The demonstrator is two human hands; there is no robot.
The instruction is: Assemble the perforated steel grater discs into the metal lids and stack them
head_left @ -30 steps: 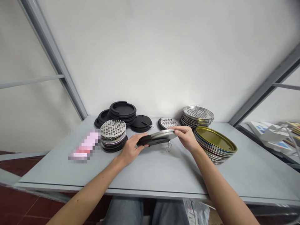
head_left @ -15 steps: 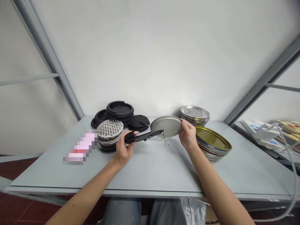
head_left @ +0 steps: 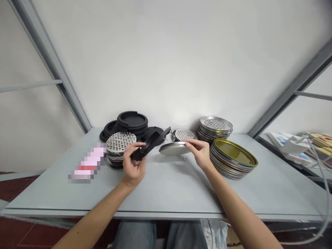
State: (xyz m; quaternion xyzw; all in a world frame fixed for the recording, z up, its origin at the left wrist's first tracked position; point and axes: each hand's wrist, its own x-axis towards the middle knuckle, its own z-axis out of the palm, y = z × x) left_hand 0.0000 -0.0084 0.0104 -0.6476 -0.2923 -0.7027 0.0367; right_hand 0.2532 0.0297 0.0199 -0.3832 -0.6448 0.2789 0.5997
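My left hand grips a black plastic disc-like part, tilted with its far end raised. Pinched by its right edge, a round silvery metal lid is held nearly level by my right hand. The two parts are apart, above the table. Behind them lies a perforated metal disc, partly hidden by the lid and my right hand. A small metal ring shows just below the lid. Close to my left hand stands a stack of grater discs. Beside my right wrist leans a stack of lids with a gold one on top.
Black round parts are piled at the back left. Perforated metal discs are stacked at the back right. A blurred pink patch lies on the grey table. Metal frame posts stand on both sides; a white cable hangs at right.
My left hand has turned the black part, raising its far end. My right hand has shifted left and tipped the lid flatter. The perforated disc behind has come into view.
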